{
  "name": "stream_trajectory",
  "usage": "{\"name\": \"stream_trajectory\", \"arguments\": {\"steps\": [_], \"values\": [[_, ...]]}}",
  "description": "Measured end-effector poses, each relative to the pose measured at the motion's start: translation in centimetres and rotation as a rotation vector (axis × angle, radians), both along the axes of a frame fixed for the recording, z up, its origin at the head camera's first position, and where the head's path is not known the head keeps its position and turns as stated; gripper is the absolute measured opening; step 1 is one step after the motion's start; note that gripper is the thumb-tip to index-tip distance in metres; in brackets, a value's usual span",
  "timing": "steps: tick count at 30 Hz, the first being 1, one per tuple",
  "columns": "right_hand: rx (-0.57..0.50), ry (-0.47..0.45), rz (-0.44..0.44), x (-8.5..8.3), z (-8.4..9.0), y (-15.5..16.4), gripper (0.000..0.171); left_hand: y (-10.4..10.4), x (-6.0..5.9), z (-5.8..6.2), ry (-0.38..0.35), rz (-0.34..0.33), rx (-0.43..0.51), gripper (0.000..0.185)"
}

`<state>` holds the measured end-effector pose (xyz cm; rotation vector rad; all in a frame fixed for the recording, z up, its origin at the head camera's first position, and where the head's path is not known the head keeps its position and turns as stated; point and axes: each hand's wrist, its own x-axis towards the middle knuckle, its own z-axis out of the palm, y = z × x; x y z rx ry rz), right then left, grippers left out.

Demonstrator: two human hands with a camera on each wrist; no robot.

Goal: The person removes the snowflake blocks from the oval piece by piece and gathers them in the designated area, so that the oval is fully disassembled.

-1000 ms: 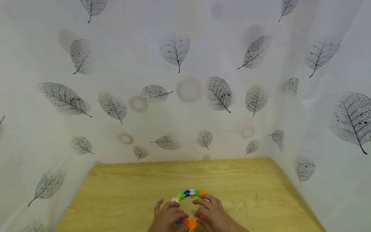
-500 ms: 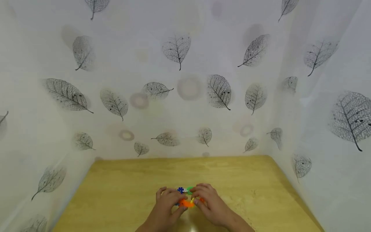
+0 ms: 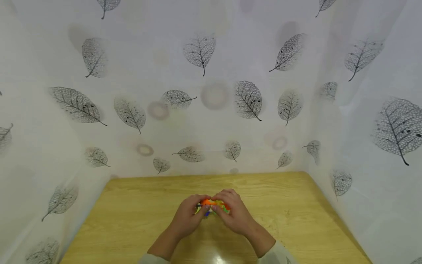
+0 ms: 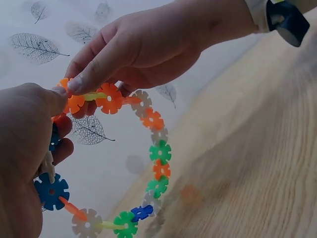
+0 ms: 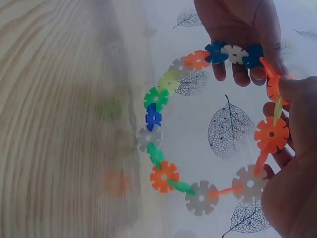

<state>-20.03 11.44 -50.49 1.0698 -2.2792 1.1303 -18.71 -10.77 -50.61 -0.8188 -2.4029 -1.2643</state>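
The ring of snowflake discs (image 5: pixel 198 129) hangs in the air between both hands, lifted above the middle of the wooden table (image 3: pixel 132 220) and held roughly upright, with the near edge of the table below the person's forearms. It is a closed loop of small notched plastic discs in orange, green, blue, grey and white, slotted edge to edge and, in places, joined through thin stick-like pieces. The left hand (image 3: pixel 189 218) curls its fingers and thumb round the blue and white discs on one side of the loop. The right hand (image 3: pixel 235 216) pinches the orange discs at the top, its thumb pressed against the join in the left wrist view. Both hands meet at that one stretch of the loop, nearly touching each other; the rest of the ring dangles free below them, touching nothing.

The step in hand looks like working on the join between the orange discs, either seating a notch fully or pulling it apart; the pictures do not settle which. Whichever it is, the next move calls for a firm hold on the disc at each side of the join and a small, straight push or pull along the slot, since a twist would likely flex the loop and pop a neighbouring joint.

A leaf-printed curtain (image 3: pixel 211 91) encloses the table on the far, left and right sides.
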Motion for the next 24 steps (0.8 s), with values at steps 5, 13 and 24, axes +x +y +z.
{"name": "stream_trajectory", "arguments": {"steps": [5, 13, 24], "values": [[-0.012, -0.059, -0.047, -0.4, 0.2, -0.2, 0.03, 0.1, -0.1, 0.4, -0.142, 0.001, 0.088, 0.025], [0.013, -0.033, -0.084, -0.8, 0.3, -0.2, 0.037, 0.2, 0.1, 0.3, -0.136, 0.025, 0.214, 0.016], [0.057, 0.016, -0.075, -0.6, 1.4, -0.5, 0.033, 1.0, -0.3, -0.3, 0.152, 0.04, 0.27, 0.015]]}}
